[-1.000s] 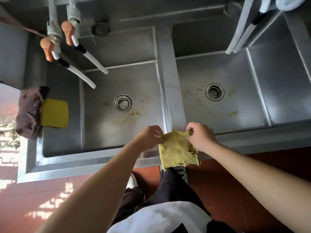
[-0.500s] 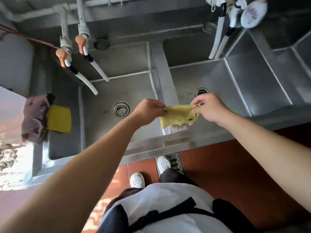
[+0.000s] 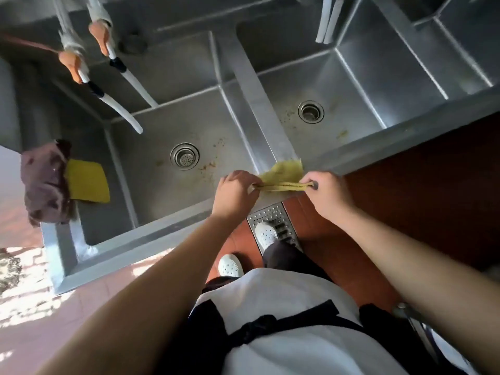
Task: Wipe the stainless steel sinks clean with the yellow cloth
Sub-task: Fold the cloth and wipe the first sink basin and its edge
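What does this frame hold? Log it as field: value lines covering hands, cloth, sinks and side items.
left hand: pinches the cloth's left end
right hand: pinches its right end
yellow cloth: stretched between the hands, over the front rim at the divider
left sink: brownish specks near the drain
right sink: yellowish spots on the floor
yellow sponge: on the left edge beside a brown rag

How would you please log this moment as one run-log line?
step: folding cloth | left hand: pinches yellow cloth | right hand: pinches it | place: above front rim, at divider | sinks: stains visible, unwiped
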The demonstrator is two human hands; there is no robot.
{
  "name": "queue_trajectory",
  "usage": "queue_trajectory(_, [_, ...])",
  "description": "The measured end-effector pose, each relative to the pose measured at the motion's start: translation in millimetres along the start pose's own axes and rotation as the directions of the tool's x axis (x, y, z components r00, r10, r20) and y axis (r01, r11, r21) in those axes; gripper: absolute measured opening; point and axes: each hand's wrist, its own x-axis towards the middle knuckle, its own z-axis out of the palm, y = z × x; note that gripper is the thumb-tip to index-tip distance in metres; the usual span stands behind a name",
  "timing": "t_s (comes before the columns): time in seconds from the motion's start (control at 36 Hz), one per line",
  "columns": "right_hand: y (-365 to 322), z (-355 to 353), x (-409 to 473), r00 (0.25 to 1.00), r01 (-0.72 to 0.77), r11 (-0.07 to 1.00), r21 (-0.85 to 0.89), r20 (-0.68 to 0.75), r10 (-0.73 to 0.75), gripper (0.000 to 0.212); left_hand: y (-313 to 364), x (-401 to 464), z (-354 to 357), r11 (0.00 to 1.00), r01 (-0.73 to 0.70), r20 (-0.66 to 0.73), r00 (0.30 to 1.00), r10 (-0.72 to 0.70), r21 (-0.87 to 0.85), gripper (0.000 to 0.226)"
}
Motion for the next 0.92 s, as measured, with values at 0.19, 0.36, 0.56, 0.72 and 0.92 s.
queue_trajectory(0.19, [18,29,-41,0.999,0.024,0.999,0.044,0.037,-0.026,0.023,-21,-34,29,0.997,-0.077,0.078,0.994,0.077,-0.012,0.03])
queue_trajectory(0.36, [16,10,-23,0.998,-0.004,0.985,0.171,0.069,-0.008,0.016,-10,-19,20,0.986,0.039,0.117,0.993,-0.02,-0.164,0.029])
queue_trajectory(0.56, [5,-1,31,0.992,-0.017,0.99,0.137,0.123,0.0,0.008,3,29,18,0.94,0.262,0.096,0.964,-0.247,-0.219,0.025])
queue_trajectory(0.72, [4,11,70,0.987,-0.034,0.999,-0.006,0.159,0.035,0.009,1,47,31,0.912,0.379,0.048,0.925,-0.376,-0.157,0.029])
queue_trajectory(0.92, [4,22,70,0.997,0.033,0.982,-0.188,0.081,-0.018,0.032,-4,42,37,0.935,0.311,-0.018,0.948,-0.318,-0.172,0.044])
